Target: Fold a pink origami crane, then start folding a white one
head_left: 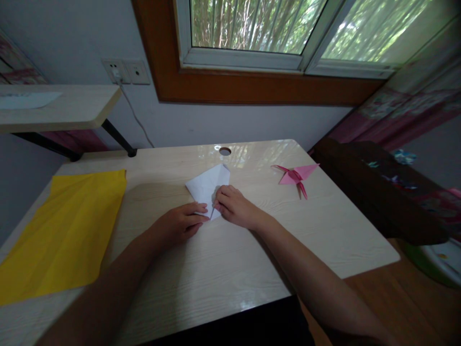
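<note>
A white sheet of paper (207, 185), folded into a pointed shape, lies near the middle of the pale wooden desk (223, 259). My left hand (183, 222) presses down on its near left corner with the fingertips. My right hand (234, 206) rests on its near right part, fingers curled and pinching a fold. The two hands nearly touch over the paper's near tip. A pink folded paper crane (295, 176) sits on the desk to the right, apart from both hands.
A large yellow sheet (65, 230) lies flat on the desk's left side. A cable hole (225, 151) is at the desk's far edge. A raised shelf (54, 105) stands at the back left, a dark bed frame (378, 192) to the right.
</note>
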Demonstrator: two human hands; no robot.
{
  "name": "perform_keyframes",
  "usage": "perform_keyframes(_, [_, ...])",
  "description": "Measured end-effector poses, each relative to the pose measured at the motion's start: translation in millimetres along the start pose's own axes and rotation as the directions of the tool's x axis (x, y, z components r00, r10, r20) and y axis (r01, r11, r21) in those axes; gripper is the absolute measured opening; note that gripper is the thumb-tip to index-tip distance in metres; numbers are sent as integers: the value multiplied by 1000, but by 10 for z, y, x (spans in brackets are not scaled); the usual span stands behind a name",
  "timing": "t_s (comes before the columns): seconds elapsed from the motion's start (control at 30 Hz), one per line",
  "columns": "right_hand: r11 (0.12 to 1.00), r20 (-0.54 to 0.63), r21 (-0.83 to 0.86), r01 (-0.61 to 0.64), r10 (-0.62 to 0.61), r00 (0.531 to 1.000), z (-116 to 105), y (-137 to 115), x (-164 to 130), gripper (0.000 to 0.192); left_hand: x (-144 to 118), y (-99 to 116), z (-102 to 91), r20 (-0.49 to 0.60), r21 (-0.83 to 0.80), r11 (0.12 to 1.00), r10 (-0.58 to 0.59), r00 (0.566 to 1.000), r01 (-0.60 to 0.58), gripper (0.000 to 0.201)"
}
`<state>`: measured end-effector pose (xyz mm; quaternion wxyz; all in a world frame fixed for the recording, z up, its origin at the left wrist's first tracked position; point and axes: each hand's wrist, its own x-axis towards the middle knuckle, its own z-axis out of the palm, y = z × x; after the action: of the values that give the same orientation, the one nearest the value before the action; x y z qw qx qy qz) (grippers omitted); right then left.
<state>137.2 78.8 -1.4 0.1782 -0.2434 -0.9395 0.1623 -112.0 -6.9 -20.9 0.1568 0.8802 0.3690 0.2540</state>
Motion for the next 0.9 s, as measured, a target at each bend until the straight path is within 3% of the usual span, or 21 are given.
perform_keyframes(0.17, [956,34,277,96,-109,993,-158,91,-14,21,-6,6,-9,9,-13,1000,-12,1000,12,31])
perform_keyframes(0.4, [894,101,444,56,-112,989,-249,143,-70,14,6,20,-25,-5,-33,999,-17,1000,17,30])
perform_keyframes(0.67, [954,-14,292,72,-71,997,-54,101,-16,8,-6,2,-9,33,17,1000,-14,999,14,32])
perform_keyframes(0.9, [998,-15,38,-56,57,998,84,3,38,7,-1,8,-17,28,9,1000,-9,1000,9,31])
